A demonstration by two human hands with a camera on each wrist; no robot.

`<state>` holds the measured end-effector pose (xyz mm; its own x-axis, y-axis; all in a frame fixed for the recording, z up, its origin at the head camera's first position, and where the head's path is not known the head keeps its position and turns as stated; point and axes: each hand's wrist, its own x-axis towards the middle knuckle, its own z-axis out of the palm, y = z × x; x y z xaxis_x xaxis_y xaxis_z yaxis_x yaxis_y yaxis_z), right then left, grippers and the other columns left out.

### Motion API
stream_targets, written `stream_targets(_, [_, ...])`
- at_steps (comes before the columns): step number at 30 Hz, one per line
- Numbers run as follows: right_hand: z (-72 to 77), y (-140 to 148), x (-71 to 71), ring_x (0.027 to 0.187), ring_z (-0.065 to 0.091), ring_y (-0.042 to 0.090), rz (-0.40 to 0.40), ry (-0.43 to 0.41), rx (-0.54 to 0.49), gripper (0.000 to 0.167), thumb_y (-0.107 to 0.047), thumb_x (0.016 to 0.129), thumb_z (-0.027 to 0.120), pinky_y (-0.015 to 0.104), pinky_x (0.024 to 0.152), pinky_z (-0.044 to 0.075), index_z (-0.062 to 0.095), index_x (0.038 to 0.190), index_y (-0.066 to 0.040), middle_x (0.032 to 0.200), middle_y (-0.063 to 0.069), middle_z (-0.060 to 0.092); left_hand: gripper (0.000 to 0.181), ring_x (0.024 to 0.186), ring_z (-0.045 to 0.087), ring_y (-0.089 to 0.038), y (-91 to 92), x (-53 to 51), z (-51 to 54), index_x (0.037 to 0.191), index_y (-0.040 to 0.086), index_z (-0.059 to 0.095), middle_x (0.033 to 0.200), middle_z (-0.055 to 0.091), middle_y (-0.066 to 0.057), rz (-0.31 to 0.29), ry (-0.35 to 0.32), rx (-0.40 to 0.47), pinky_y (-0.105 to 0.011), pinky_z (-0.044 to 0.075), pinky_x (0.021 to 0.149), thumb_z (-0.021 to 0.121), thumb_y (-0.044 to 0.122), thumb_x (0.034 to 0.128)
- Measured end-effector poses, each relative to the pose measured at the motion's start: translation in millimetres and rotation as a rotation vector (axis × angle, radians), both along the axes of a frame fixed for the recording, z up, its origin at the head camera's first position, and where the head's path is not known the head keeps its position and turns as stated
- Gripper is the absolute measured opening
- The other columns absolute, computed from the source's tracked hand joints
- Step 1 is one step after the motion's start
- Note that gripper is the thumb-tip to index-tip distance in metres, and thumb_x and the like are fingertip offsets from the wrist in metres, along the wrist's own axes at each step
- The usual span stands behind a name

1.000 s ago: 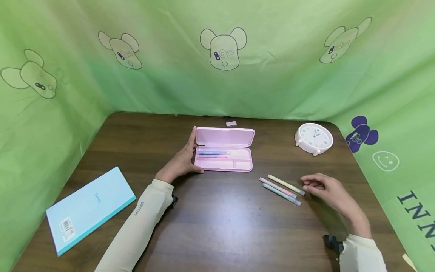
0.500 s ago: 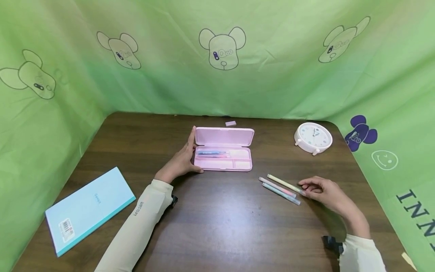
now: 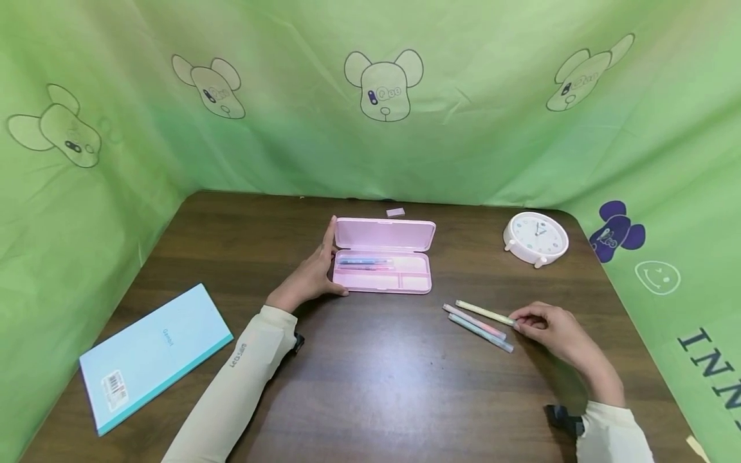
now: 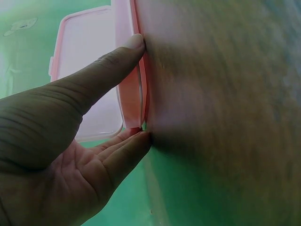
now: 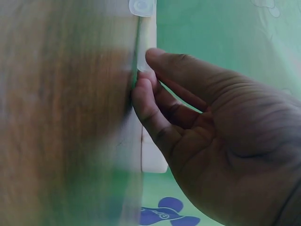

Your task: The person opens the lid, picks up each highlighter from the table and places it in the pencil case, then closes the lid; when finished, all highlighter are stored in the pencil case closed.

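Observation:
A pink pencil case (image 3: 382,281) lies with its lid raised, a blue pen and a pink pen in its back compartment. My left hand (image 3: 309,275) holds its left side, thumb at the front corner and fingers towards the back; the left wrist view shows the thumb on the case's pink side (image 4: 129,99). To the right, a yellow pen (image 3: 480,310), a pink pen (image 3: 471,320) and a light blue pen (image 3: 477,331) lie side by side on the table. My right hand (image 3: 558,331) pinches the right end of the yellow pen, its curled fingers close to the tabletop.
A light blue book (image 3: 156,354) lies at the left of the brown table (image 3: 370,386). Behind the case is a small pink eraser-like block (image 3: 395,212). A round white clock (image 3: 535,238) sits at the back right. Green cloth (image 3: 289,128) hangs around the table.
My right hand has moved slightly left to the yellow pen and taken hold of its end. The left hand stays at the pencil case.

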<state>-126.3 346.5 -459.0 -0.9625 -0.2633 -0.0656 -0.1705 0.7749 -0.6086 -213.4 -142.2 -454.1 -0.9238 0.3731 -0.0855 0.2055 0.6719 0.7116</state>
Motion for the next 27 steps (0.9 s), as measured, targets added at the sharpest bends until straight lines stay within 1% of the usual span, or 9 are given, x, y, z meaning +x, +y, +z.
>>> stream_targets(4, [-0.8, -0.2, -2.2, 0.080, 0.058, -0.004, -0.029, 0.067, -0.017, 0.012, 0.004, 0.095, 0.080, 0.018, 0.069, 0.052, 0.081, 0.104, -0.002, 0.093, 0.006, 0.070, 0.151, 0.137, 0.052, -0.040, 0.0, 0.4, 0.8, 0.170, 0.019, -0.024, 0.156, 0.046, -0.028, -0.005, 0.005, 0.006, -0.060, 0.047, 0.110, 0.098, 0.009, 0.0816])
stream_targets(7, [-0.1, -4.4, -8.6, 0.080, 0.058, -0.005, -0.042, 0.137, -0.042, 0.013, 0.006, 0.093, 0.081, 0.014, 0.069, 0.050, 0.081, 0.103, -0.003, 0.092, 0.005, 0.070, 0.153, 0.136, 0.053, -0.040, 0.0, 0.1, 0.4, 0.170, 0.021, -0.026, 0.155, 0.046, -0.028, -0.003, 0.005, 0.007, -0.060, 0.047, 0.110, 0.098, 0.009, 0.0818])
stream_targets(9, [1.1, -10.6, -15.3, 0.080, 0.058, -0.006, -0.041, 0.182, -0.062, 0.014, 0.007, 0.092, 0.081, 0.011, 0.070, 0.049, 0.081, 0.102, -0.003, 0.092, 0.006, 0.070, 0.155, 0.134, 0.054, -0.040, -1.6, -1.7, -3.3, 0.169, 0.026, -0.028, 0.153, 0.048, -0.028, -0.005, 0.017, 0.000, -0.060, 0.048, 0.107, 0.099, 0.012, 0.0816])
stream_targets(14, [3.9, -36.5, -38.7, 0.082, 0.058, -0.008, -0.009, 0.261, -0.107, 0.013, 0.008, 0.091, 0.081, 0.007, 0.074, 0.047, 0.081, 0.100, -0.001, 0.092, 0.011, 0.072, 0.156, 0.132, 0.055, -0.041, -1.8, -2.6, -4.3, 0.170, 0.031, -0.027, 0.150, 0.050, -0.028, -0.003, 0.010, 0.013, -0.062, 0.048, 0.107, 0.100, 0.016, 0.0805])
stream_targets(15, [4.4, -43.1, -43.8, 0.083, 0.058, -0.007, -0.003, 0.271, -0.115, 0.013, 0.009, 0.091, 0.081, 0.007, 0.074, 0.048, 0.081, 0.100, -0.001, 0.092, 0.011, 0.072, 0.157, 0.131, 0.056, -0.042, -3.3, -5.7, -10.6, 0.170, 0.030, -0.027, 0.149, 0.051, -0.029, -0.003, 0.024, 0.005, -0.062, 0.049, 0.106, 0.101, 0.017, 0.0795])
stream_targets(18, [5.5, -63.1, -57.6, 0.083, 0.060, -0.004, 0.019, 0.281, -0.133, 0.011, 0.007, 0.092, 0.081, 0.009, 0.074, 0.048, 0.081, 0.100, -0.001, 0.093, 0.011, 0.072, 0.159, 0.131, 0.057, -0.041, -2.8, -7.1, -12.3, 0.170, 0.030, -0.027, 0.149, 0.052, -0.028, 0.002, 0.023, 0.003, -0.063, 0.049, 0.106, 0.102, 0.018, 0.0779])
stream_targets(21, [7.1, -82.7, -69.9, 0.085, 0.062, 0.003, 0.031, 0.248, -0.149, 0.009, 0.006, 0.094, 0.080, 0.011, 0.076, 0.049, 0.081, 0.101, -0.001, 0.096, 0.010, 0.072, 0.159, 0.131, 0.057, -0.042, -3.0, -7.4, -12.8, 0.170, 0.029, -0.027, 0.149, 0.052, -0.029, 0.009, 0.019, 0.000, -0.062, 0.049, 0.106, 0.102, 0.016, 0.0775])
stream_targets(23, [7.4, -94.5, -76.8, 0.087, 0.064, 0.008, 0.039, 0.221, -0.147, 0.009, 0.005, 0.096, 0.079, 0.013, 0.077, 0.050, 0.081, 0.103, 0.000, 0.098, 0.010, 0.073, 0.157, 0.134, 0.056, -0.042, -0.3, -2.4, -3.0, 0.170, 0.027, -0.026, 0.151, 0.051, -0.029, 0.015, -0.006, 0.005, -0.062, 0.046, 0.110, 0.101, 0.013, 0.0789])
stream_targets(27, [7.6, -116.8, -89.3, 0.089, 0.066, 0.016, 0.054, 0.180, -0.145, 0.008, 0.004, 0.098, 0.077, 0.017, 0.078, 0.053, 0.080, 0.105, 0.001, 0.100, 0.011, 0.073, 0.154, 0.135, 0.055, -0.040, 1.2, -1.4, -0.1, 0.171, 0.025, -0.024, 0.153, 0.049, -0.028, 0.020, -0.005, 0.001, -0.060, 0.047, 0.111, 0.100, 0.011, 0.0799])
